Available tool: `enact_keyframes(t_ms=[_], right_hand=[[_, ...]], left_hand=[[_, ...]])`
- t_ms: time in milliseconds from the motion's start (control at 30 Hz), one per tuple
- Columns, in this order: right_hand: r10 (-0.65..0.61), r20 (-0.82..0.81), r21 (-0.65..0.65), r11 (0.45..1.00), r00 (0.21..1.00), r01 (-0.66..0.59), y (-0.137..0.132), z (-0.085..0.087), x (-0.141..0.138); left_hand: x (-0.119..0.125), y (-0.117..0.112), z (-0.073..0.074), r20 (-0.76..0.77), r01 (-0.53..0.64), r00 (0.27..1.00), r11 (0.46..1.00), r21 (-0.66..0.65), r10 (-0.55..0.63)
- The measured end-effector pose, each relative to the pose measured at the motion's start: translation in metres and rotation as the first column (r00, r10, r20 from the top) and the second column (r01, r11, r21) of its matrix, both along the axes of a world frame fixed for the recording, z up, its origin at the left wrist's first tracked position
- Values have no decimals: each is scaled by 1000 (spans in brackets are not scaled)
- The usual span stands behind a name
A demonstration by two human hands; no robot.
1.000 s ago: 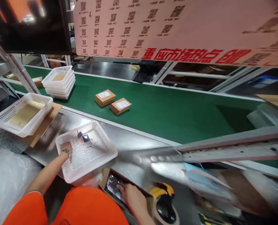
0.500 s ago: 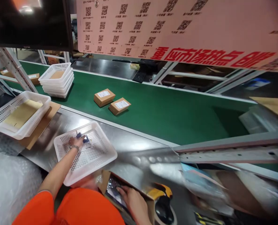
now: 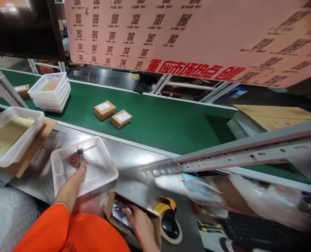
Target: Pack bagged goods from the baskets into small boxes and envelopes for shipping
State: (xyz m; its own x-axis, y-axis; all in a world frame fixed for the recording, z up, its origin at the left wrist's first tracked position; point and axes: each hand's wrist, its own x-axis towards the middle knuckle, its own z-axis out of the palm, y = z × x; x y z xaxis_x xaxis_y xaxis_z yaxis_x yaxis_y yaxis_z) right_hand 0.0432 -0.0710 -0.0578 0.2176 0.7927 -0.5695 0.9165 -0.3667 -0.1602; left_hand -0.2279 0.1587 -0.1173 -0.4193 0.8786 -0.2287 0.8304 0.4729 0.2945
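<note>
Resting on a metal worktop (image 3: 134, 155), a shallow white perforated basket (image 3: 111, 175) sits near an open brown cardboard box (image 3: 156, 227) containing a shiny, clear-wrapped packet (image 3: 118, 213). The half-curled right hand (image 3: 141, 224) touches the packet; whether it grips is unclear. Inside the basket, the loosely bent left hand (image 3: 77, 161) meets a small dark item (image 3: 80, 152), its hold impossible to tell. Fingers partly hide both; the wrapped contents are indistinct, the right forearm cut off below.
</note>
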Motion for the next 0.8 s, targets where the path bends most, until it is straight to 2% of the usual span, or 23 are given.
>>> enact_keyframes(t_ms=[67, 167, 300, 433, 567, 633, 700, 767, 800], right_hand=[[-1, 1, -5, 1000, 1000, 1, 1, 0, 0], [-6, -17, -9, 1000, 1000, 6, 3, 1, 1], [11, -23, 2, 1000, 1000, -11, 5, 1, 2], [29, -29, 12, 1000, 999, -28, 7, 1, 2], [23, -35, 39, 999, 999, -22, 7, 6, -3], [30, -41, 57, 998, 999, -27, 8, 9, -5], [35, -45, 63, 997, 998, -32, 8, 12, -6], [28, -67, 76, 997, 997, -23, 8, 14, -5], [19, -103, 95, 995, 994, -10, 8, 15, -4]], left_hand=[[-9, -1, -7, -36, -37, 999, 999, 1, 37], [-24, -3, -15, -30, 19, 999, 999, 35, -18], [-46, -4, -14, 6, 59, 998, 996, 68, -60], [-68, -2, 3, 46, 82, 995, 989, 124, -88], [-73, -13, 33, 109, 172, 974, 960, 223, -200], [-59, -32, 52, 170, 253, 933, 914, 318, -317], [-33, -62, 71, 244, 361, 835, 827, 432, -492], [-1, -99, 86, 296, 512, 649, 690, 511, -701], [17, -117, 92, 304, 608, 524, 599, 521, -796]])
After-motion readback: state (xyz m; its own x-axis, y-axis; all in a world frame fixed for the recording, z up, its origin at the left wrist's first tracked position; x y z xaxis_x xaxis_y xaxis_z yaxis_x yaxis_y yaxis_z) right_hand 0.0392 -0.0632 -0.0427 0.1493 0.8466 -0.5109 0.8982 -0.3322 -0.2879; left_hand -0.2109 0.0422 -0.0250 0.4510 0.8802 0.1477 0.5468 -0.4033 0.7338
